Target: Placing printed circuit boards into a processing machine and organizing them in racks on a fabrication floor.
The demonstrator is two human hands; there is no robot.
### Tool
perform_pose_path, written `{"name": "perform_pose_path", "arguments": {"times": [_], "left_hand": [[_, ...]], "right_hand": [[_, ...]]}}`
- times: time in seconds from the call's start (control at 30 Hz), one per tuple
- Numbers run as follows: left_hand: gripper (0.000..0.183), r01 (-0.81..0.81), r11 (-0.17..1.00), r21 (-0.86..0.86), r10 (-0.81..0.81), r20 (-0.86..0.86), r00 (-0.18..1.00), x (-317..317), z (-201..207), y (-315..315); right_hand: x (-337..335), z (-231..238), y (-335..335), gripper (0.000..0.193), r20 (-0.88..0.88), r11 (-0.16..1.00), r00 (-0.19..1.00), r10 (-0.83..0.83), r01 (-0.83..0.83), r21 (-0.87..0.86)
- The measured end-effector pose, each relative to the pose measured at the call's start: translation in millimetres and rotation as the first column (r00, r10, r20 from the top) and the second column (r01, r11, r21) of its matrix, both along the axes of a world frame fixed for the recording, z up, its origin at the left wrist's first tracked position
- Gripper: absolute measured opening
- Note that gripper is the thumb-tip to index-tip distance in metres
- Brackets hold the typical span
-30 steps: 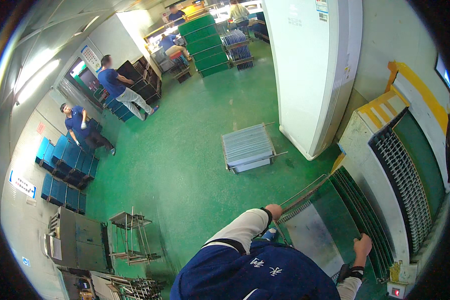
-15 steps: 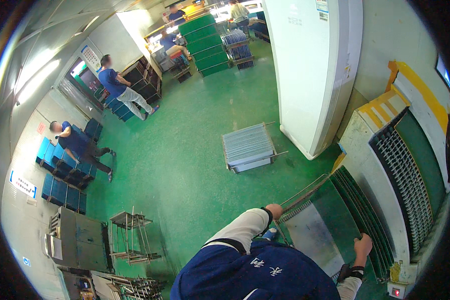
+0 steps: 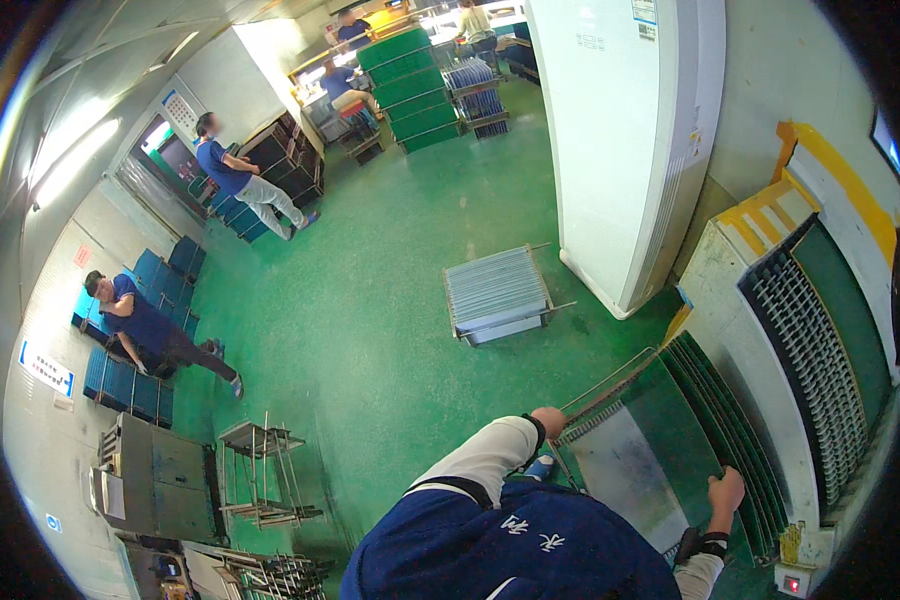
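Right hand (image 3: 726, 490) grips green panel (image 3: 676, 440) on its left.

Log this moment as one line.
Left hand: at thin-barred metal rack, grip unclear | Right hand: pinching edge of dark green rectangular panel | Nearby: pale rectangular sheets racked on green floor

The top edge cuts off the white cabinet (image 3: 625, 150); the screen (image 3: 884, 145) (far right) is partly lost; fingertips of the left hand (image 3: 548, 422) are hidden.

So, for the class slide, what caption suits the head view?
Workshop scene: left hand at a metal rack, right hand at the edge of a green panel.
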State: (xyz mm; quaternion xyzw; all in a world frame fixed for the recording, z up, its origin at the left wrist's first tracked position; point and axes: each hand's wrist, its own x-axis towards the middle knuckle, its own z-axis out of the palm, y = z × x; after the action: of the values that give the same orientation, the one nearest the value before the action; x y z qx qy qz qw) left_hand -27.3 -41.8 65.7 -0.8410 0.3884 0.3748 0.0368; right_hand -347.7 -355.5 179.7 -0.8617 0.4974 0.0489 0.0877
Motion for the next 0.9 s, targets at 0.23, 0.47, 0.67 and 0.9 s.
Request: {"name": "perform_pose_path", "arguments": {"times": [0.23,0.47,0.67,0.9], "left_hand": [[0.022,0.024,1.0,0.009,-0.024,0.006,1.0,-0.8,10.3,-0.7],[0.024,0.011,1.0,0.013,-0.011,-0.009,1.0,-1.5,5.9,-4.4],[0.021,-0.009,1.0,-0.002,0.009,0.039,0.999,1.5,-9.8,8.1],[0.02,-0.004,0.999,-0.037,0.005,0.043,0.999,-1.7,-8.1,-2.6]], "right_hand": [[1.6,2.3,-0.7,0.04,-0.013,1.0,1.0,0.007,-0.007,0.021],[-6.1,-9.5,-7.7,0.043,-0.008,1.0,1.0,-0.002,0.002,0.002],[9.1,4.6,-4.2,0.043,0.019,0.999,1.0,0.012,-0.013,0.032],[-20.3,-27.5,-9.3,0.036,0.042,0.991,0.991,0.124,-0.121,-0.054]]}}
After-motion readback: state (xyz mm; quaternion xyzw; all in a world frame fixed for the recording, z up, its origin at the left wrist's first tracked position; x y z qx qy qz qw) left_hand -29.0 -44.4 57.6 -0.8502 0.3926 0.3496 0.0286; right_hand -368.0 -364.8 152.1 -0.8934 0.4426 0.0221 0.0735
